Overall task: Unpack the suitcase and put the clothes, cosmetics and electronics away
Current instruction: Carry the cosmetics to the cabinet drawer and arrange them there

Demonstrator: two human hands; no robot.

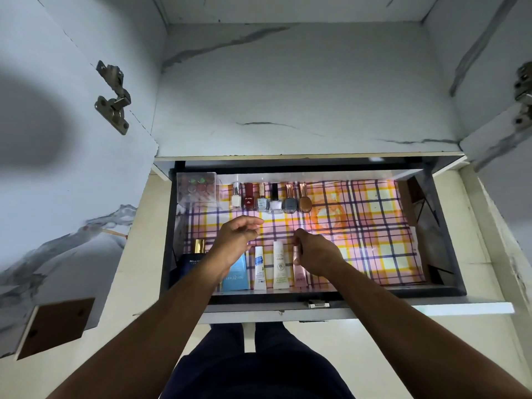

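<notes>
An open drawer (449,240) lined with checked paper holds cosmetics. Several nail polish bottles (272,198) stand in a row at the back, beside a clear box (197,188) at the back left. Along the front lie a dark perfume bottle (191,262), a blue pack (237,276), a small white tube (260,269), a taller white tube (280,266) and a pink tube (299,276). My right hand (316,256) pinches the top of the pink tube. My left hand (237,240) hovers over the blue pack, fingers loosely curled, holding nothing.
The drawer sits under an empty marble-patterned cupboard shelf (302,116). Cupboard doors stand open on both sides, with metal hinges at left (113,96) and right (522,90). The right half of the checked liner (374,226) is bare. My dark trousers (259,364) show below the drawer front.
</notes>
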